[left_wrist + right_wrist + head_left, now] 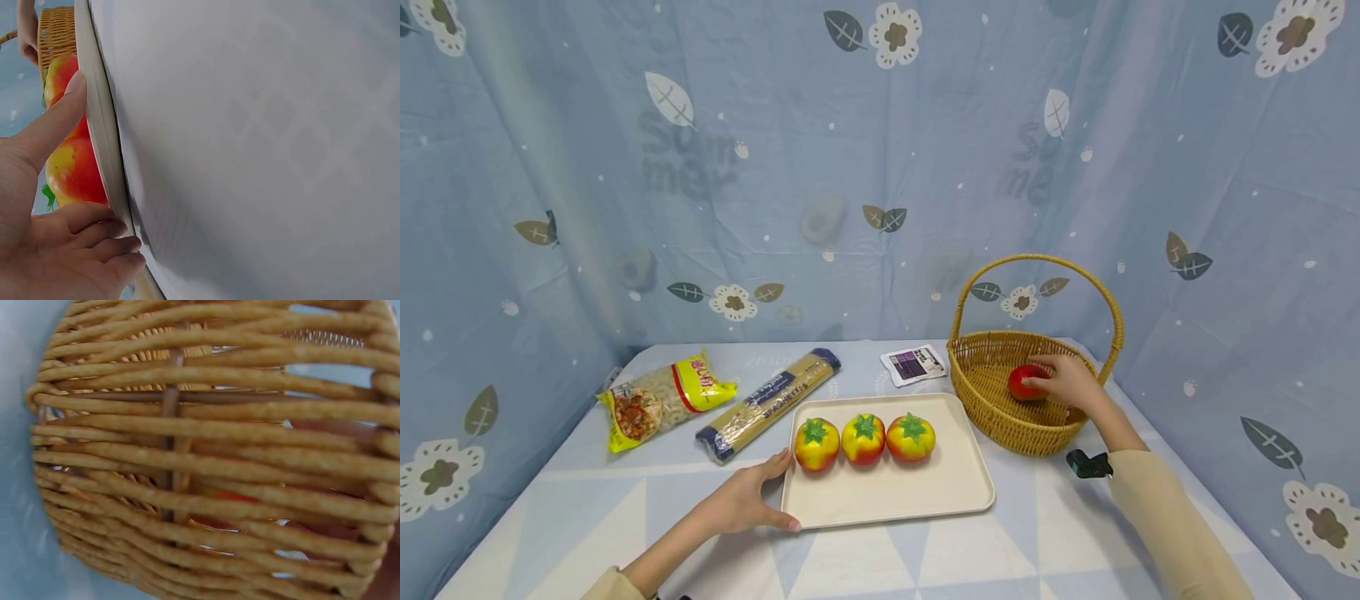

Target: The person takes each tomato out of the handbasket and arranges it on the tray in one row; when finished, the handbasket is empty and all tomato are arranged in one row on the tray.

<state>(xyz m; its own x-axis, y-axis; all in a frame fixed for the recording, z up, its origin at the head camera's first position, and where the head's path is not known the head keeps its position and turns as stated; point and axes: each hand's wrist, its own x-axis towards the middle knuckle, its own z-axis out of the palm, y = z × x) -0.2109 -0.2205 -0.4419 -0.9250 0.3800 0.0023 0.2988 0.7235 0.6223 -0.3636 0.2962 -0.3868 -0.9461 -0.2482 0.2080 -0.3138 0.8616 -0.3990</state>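
Note:
My left hand (743,500) rests at the left edge of a cream tray (895,500), thumb near the front corner and fingers along the side. In the left wrist view the thumb (59,122) lies against the tray's rim (103,125). Three red-and-yellow fruits (863,439) with green leafy tops sit in a row on the tray. Inside the wicker basket (1000,423), my right hand (1070,385) holds a red round fruit (1024,382) from above. The right wrist view is filled by the basket's weave (206,456), which mostly hides hand and fruit.
Left of the tray lie a spaghetti pack (771,404) and a yellow food bag (662,396). Behind the tray is a small white-and-purple packet (913,365). The basket's tall handle (1037,257) arches over its opening. A patterned curtain (850,167) hangs behind the table.

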